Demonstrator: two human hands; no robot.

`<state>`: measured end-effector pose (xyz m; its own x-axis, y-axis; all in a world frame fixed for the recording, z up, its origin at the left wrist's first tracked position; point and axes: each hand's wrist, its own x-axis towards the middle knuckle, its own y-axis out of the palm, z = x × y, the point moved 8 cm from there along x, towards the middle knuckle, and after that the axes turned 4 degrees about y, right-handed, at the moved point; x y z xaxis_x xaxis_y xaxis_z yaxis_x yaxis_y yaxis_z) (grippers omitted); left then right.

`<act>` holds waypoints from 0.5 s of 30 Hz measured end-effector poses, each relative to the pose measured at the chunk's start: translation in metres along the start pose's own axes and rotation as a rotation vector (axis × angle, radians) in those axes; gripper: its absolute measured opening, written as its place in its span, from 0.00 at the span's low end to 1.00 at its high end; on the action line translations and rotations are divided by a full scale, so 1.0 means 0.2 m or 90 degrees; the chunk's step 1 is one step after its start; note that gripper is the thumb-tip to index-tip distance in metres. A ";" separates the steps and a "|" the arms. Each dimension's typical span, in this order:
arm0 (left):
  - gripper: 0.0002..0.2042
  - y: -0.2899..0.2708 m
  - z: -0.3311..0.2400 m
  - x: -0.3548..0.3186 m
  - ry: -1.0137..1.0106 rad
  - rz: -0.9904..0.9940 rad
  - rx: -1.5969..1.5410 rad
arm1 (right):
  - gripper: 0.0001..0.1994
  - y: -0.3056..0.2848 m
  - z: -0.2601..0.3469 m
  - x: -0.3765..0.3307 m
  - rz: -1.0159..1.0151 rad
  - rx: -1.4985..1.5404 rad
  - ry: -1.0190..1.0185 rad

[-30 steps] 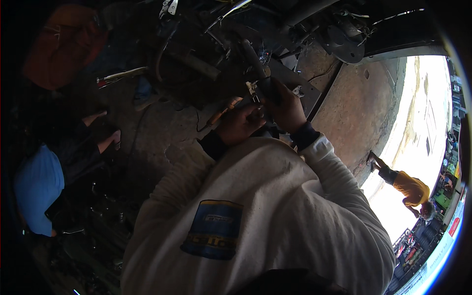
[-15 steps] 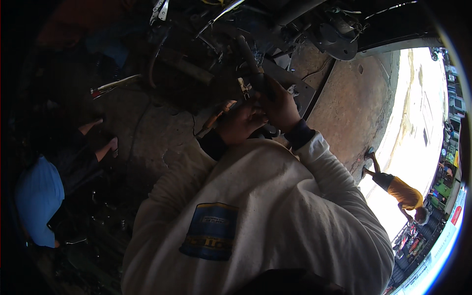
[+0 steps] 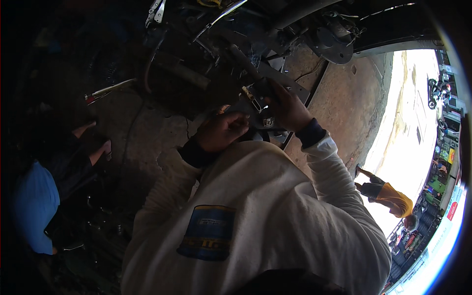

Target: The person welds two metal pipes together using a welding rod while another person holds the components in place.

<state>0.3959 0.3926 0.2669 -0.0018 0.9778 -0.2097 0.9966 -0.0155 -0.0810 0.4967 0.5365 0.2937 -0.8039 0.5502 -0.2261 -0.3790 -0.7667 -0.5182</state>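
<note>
My right hand is closed around the lower end of a dark, rod-shaped part, which slants up and left from it. Just left of those fingers, a narrow metal piece with a slotted, fork-like end catches the light. My left hand stays apart from the right, lower and to the left, its fingers curled. An orange-brown bit shows at its far side; shadow hides what the fingers hold. A dark flat metal plate lies beyond my right hand.
Locking pliers and a long bright metal bar are at the top. A round dark flange sits upper right. At left a person in a blue shirt is close by; another in yellow is outside.
My hands have moved apart: the left went left and down, the right slightly right and down. The slotted metal piece now shows more between them. The person in yellow has shifted.
</note>
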 end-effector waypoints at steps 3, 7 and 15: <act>0.12 -0.10 0.03 -0.02 0.019 -0.102 0.093 | 0.25 -0.06 0.05 0.03 -0.044 -0.089 -0.096; 0.12 -0.15 -0.12 0.02 0.129 -0.248 0.331 | 0.24 -0.14 0.01 0.10 -0.011 0.097 -0.015; 0.17 -0.22 -0.06 0.23 0.192 -0.414 0.537 | 0.25 -0.20 -0.16 0.27 0.033 0.079 0.125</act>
<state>0.3533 0.4398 0.2718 -0.3694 0.8606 0.3506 0.4370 0.4938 -0.7518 0.4824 0.6080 0.2768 -0.7241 0.5528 -0.4124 -0.4022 -0.8242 -0.3986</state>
